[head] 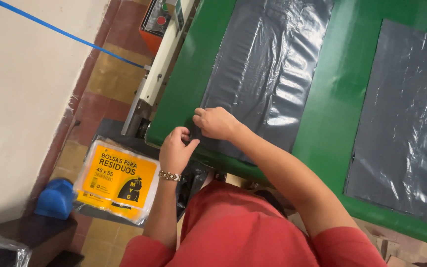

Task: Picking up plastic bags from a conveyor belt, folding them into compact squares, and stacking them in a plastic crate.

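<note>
Both hands pinch glossy, crinkled grey bag (263, 74) corner at green worktop (332, 99) edge: left hand (176, 151), right hand (216, 122). Second flat grey sheet (401, 123) alongside.

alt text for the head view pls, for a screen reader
Both hands, left hand and right hand, pinch the near corner of a dark grey plastic bag lying flat on a green table. A second grey bag lies alongside; yellow-labelled bag packs sit below left.
</note>
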